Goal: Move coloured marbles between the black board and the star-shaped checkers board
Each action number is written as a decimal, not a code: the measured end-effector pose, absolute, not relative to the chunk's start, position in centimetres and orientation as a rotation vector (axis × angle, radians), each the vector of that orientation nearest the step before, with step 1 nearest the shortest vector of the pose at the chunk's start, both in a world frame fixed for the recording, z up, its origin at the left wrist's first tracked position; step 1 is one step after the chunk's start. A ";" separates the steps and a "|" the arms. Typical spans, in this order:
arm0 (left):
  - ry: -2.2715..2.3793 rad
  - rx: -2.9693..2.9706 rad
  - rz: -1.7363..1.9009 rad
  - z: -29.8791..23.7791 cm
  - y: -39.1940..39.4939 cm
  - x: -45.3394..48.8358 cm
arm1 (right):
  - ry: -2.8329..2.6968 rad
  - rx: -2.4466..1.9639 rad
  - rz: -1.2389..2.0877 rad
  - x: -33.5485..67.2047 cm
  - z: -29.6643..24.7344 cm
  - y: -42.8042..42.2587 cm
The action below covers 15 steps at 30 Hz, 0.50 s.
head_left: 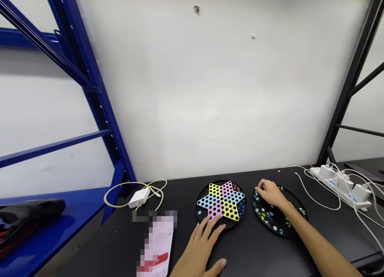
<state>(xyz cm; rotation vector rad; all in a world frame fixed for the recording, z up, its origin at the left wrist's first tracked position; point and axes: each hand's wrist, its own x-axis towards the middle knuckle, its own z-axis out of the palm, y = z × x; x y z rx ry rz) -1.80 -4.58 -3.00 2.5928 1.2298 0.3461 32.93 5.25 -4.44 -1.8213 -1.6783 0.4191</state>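
Observation:
A round black Chinese checkers board point(199, 221) lies on the black table, with a star point(230, 210) of pink, yellow and blue points full of holes. Red and blue marbles sit in pockets along its right side. My left hand point(199, 247) rests at the near edge of this board, fingers spread, fingertips over the pink point. Over the far left part of a round black tray point(279, 219) is my right hand point(269, 193), its thumb and fingers pinched together. Whatever is between those fingertips is too small to make out. Green, blue and white marbles point(265, 217) are scattered in the tray.
To the left lie a phone point(159, 245), partly blurred out, and a white charger point(139, 197) with a looped cable. A white power strip point(342, 187) with plugs and cables runs along the right. Blue shelving point(99, 97) and a white wall point(210, 89) stand behind.

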 end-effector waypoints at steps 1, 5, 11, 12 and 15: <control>1.231 2.597 0.353 -3.1 -4.5 -1.8 | -1.743 -1.864 0.361 32.5 -4.5 5.2; 1.209 2.617 0.395 -3.3 -4.4 -1.8 | -1.827 -1.980 0.312 31.5 -4.7 5.1; 1.199 2.588 0.375 -2.9 -4.6 -1.7 | -1.430 -1.665 0.743 32.6 -3.9 5.5; 1.204 2.579 0.362 -2.8 -4.6 -1.7 | -1.296 -1.530 0.896 32.9 -3.5 5.5; 1.206 2.579 0.359 -2.9 -4.6 -1.7 | -0.969 -1.181 1.230 33.9 -2.6 5.1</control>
